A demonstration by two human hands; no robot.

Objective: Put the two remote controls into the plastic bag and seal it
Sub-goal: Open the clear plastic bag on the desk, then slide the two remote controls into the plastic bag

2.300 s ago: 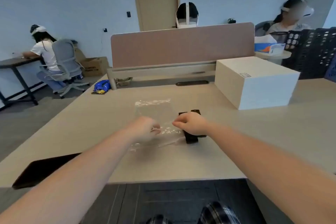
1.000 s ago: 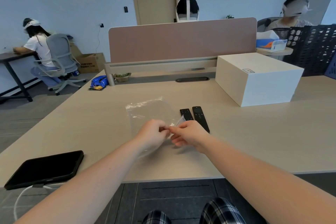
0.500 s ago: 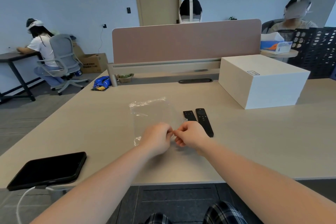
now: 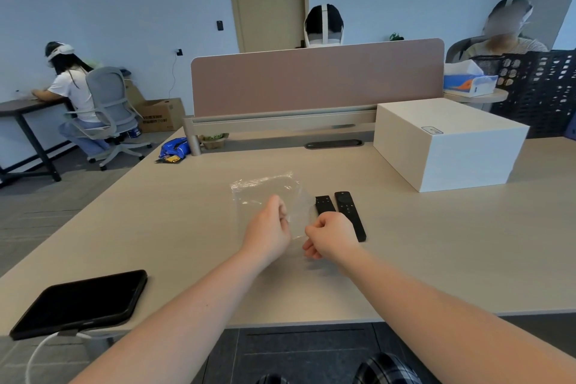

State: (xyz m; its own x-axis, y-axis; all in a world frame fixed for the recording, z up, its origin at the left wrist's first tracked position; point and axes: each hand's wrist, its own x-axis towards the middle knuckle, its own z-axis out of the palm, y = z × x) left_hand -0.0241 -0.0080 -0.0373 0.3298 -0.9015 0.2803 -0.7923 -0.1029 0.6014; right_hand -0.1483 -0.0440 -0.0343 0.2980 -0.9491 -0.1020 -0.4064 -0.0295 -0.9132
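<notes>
The plastic bag [image 4: 265,193] lies flat on the beige desk [image 4: 174,227], a clear, crinkled sheet with glints along its far edge, hard to trace where it meets the hands. The left hand [image 4: 269,229] pinches the bag's near edge between closed fingers, and the right hand [image 4: 330,235] is curled shut just right of it, also on that near edge; the two grips stand a little apart, seemingly drawing the mouth open, though the film is too transparent to be sure.

Just right of the bag lie the two remote controls, side by side and parallel, pointing away from the person. The shorter remote [image 4: 324,204] is nearest the bag, its near end hidden behind the right hand; the longer remote [image 4: 349,215] lies just beyond it, fully on the desk.

Right of the bag and farther back, past the remotes, stands a white box [image 4: 448,146], well apart. Left of the bag the desktop is bare out to its slanted edge. Near and left of the bag, at the desk's front edge, rests a black phone [image 4: 81,302] with a white cable [image 4: 37,355] hanging off. Behind the bag rises a pink divider panel [image 4: 314,81].
</notes>
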